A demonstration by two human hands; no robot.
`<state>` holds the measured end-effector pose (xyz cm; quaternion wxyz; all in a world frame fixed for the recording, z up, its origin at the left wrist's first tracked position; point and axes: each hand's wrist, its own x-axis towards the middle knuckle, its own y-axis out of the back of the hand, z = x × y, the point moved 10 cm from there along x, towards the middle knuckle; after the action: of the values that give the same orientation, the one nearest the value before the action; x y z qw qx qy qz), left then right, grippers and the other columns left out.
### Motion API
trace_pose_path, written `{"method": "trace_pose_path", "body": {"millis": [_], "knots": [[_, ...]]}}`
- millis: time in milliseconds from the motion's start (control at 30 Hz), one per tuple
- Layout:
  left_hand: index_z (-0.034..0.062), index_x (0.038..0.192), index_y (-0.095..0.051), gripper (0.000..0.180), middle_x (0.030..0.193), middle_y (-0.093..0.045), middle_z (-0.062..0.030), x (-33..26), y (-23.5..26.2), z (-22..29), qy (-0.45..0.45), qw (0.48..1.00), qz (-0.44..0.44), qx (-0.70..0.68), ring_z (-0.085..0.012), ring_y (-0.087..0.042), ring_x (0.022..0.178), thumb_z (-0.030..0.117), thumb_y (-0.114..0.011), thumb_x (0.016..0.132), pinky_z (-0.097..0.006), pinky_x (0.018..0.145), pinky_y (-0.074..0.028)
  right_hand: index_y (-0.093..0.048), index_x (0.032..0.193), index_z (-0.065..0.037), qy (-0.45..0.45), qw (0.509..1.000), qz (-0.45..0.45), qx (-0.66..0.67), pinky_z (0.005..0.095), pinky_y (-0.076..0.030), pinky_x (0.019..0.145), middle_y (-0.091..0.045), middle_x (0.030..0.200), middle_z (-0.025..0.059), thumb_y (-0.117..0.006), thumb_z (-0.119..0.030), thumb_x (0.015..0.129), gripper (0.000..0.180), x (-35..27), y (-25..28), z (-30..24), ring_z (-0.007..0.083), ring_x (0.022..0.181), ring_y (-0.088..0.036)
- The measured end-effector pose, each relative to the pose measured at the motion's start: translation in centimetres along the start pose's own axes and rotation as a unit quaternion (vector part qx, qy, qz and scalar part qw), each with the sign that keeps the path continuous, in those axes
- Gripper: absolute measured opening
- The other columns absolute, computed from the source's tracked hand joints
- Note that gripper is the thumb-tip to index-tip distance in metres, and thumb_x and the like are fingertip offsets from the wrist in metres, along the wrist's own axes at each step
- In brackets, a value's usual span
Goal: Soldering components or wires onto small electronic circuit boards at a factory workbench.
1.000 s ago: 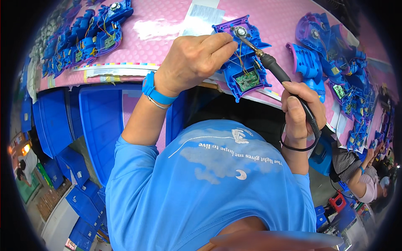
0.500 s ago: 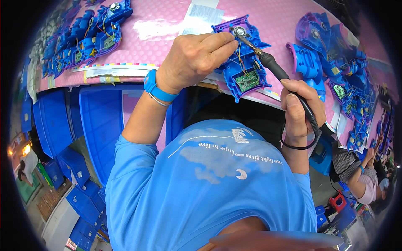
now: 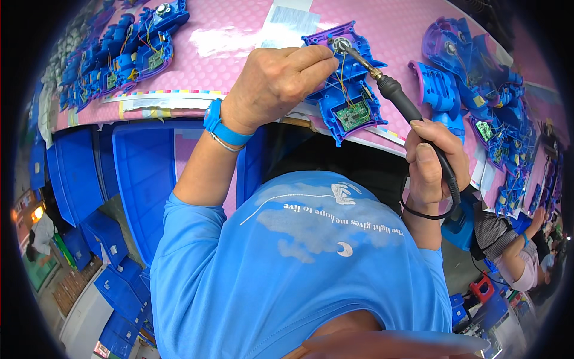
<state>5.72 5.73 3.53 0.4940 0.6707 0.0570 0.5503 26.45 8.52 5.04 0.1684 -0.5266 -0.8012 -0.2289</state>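
A blue and purple plastic shell (image 3: 353, 75) lies near the front edge of the pink-covered table. It holds a round speaker (image 3: 341, 45), thin wires and a green circuit board (image 3: 353, 115). Gripped in my right hand (image 3: 435, 158) is a soldering iron (image 3: 402, 99), its tip at the speaker. My left hand (image 3: 287, 78) hovers over the shell's left side, thumb and forefinger pinched together close to the speaker. Whatever sits between those fingertips is too small or hidden to make out.
Several more blue shells with wires and boards (image 3: 119, 57) lie at the table's far left. Another pile of shells (image 3: 478, 90) stands on the right. Blue plastic bins (image 3: 143, 191) are below the table's edge on the left. A co-worker's arm (image 3: 514, 245) shows at far right.
The soldering iron's tip has shifted slightly onto the speaker, and my right hand has moved a little down and to the right. My left hand stays almost in place.
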Motion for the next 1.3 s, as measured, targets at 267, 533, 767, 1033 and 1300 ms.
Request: {"method": "trace_pose_path", "body": {"millis": [267,533,767,1033,1300], "knots": [[0.0066,0.103,-0.072,0.03,0.104,-0.072,-0.0048,0.0,0.3,0.0,0.006,1.0,0.004,-0.012,-0.0207,-0.074,0.081,0.011,-0.081,0.075,-0.03,0.061,-0.059,-0.072,0.104,0.008,-0.008,1.0,0.003,0.008,0.028,-0.047,0.058,-0.071,0.083,0.0149,-0.067,-0.008,0.09,0.022,0.0,0.1,-0.1,0.015,0.063,-0.062],[0.0076,0.099,-0.077,0.03,0.104,-0.075,-0.0069,-1.5,1.8,-1.1,0.139,0.959,-0.049,-0.242,-0.0217,-0.075,0.081,-0.004,-0.085,0.073,-0.028,0.068,-0.061,-0.066,0.112,0.015,0.012,1.0,0.012,-0.001,0.0271,-0.04,0.055,-0.063,0.078,0.0156,-0.063,-0.01,0.092,0.032,-0.3,1.0,-0.3,0.0143,0.061,-0.054],[0.0092,0.113,-0.068,0.035,0.11,-0.069,-0.0095,-0.1,-0.6,1.3,0.112,0.975,-0.152,-0.114,-0.0323,-0.073,0.084,-0.001,-0.072,0.08,-0.038,0.069,-0.06,-0.071,0.108,0.01,0.018,0.997,0.064,0.031,0.0258,-0.041,0.055,-0.064,0.072,0.0103,-0.064,-0.008,0.089,0.027,-0.3,2.4,-0.3,0.0129,0.059,-0.056],[0.0052,0.102,-0.07,0.023,0.099,-0.073,-0.0149,4.7,-1.0,-14.6,0.001,0.989,-0.143,-0.03,-0.036,-0.071,0.09,-0.004,-0.058,0.085,-0.043,0.08,-0.057,-0.068,0.111,0.013,0.029,0.994,0.094,0.037,0.0261,-0.037,0.052,-0.058,0.067,0.0088,-0.063,-0.01,0.09,0.031,-1.2,4.0,-0.9,0.0124,0.056,-0.051],[0.0047,0.1,-0.071,0.025,0.098,-0.074,-0.015,6.0,-2.0,-29.7,0.018,0.98,-0.188,0.055,-0.0363,-0.071,0.093,-0.007,-0.059,0.082,-0.045,0.082,-0.056,-0.068,0.111,0.011,0.026,0.994,0.102,0.028,0.0258,-0.037,0.052,-0.058,0.067,0.0089,-0.063,-0.011,0.092,0.03,-1.3,4.6,-0.3,0.0121,0.055,-0.051]]}}
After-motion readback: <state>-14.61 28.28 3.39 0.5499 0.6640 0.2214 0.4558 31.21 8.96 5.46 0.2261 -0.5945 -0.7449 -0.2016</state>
